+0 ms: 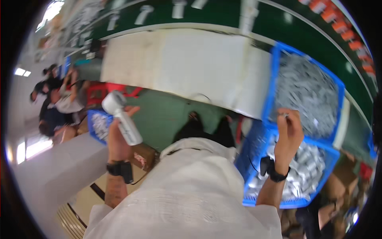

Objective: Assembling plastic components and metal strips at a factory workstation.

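Observation:
My left hand (pixel 119 135) holds a white device with a round head and a straight handle (pixel 126 121), its head tilted up and away from me. At least one finger sticks out past the handle. My right hand (pixel 289 133) is closed in a pinch at the near left edge of a blue crate of small grey parts (pixel 308 89). Something small and shiny shows at its fingertips, too blurred to name. Just nearer to me, partly under the right forearm, stands a second blue crate (pixel 292 204) with silvery white pieces (pixel 308 169).
A white-topped table (pixel 191 59) lies ahead, with a green conveyor belt (pixel 223 16) carrying white pieces behind it. Orange items (pixel 338 26) line the far right. At left are a grey surface (pixel 63 167), a smaller blue crate (pixel 95 129), red stools (pixel 97 93) and several people (pixel 63 99).

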Motion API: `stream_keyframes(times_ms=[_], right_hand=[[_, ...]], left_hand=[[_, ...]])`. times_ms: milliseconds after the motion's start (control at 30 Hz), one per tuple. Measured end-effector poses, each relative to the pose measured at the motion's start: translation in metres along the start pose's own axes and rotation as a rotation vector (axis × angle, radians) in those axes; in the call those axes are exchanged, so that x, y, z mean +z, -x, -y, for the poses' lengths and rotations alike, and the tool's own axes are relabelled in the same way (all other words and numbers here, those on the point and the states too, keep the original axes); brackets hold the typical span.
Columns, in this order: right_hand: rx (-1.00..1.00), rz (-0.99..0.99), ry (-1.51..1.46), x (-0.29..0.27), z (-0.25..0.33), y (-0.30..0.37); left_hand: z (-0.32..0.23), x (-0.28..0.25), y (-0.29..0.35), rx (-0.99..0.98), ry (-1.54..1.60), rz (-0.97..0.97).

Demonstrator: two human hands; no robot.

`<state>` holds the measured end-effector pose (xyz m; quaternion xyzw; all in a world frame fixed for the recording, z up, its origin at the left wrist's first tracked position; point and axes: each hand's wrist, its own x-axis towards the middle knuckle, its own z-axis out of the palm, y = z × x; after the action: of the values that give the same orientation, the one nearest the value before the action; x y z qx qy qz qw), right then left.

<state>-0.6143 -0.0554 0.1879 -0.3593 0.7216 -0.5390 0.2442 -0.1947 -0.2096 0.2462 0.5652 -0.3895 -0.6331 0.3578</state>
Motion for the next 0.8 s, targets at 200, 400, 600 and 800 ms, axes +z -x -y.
stream_keyframes(times_ms=[200,400,600,800], right_hand=[[-0.064,0.51,-0.229,0.171,0.086,0.047],[0.025,0.459,-0.356,0.231,0.11,0.107],[0.209,0.308,-0.335,0.205,0.103,0.124],[0.177,0.2,-0.407,0.16,0.096,0.107]], left_hand=[[0.029,-0.023,-0.017,0.037,0.121,0.289],[0.03,-0.031,-0.013,0.12,0.03,0.547],[0.034,-0.002,-0.012,-0.143,0.185,0.532],[0.058,0.064,-0.029,-0.136,0.27,0.678]])
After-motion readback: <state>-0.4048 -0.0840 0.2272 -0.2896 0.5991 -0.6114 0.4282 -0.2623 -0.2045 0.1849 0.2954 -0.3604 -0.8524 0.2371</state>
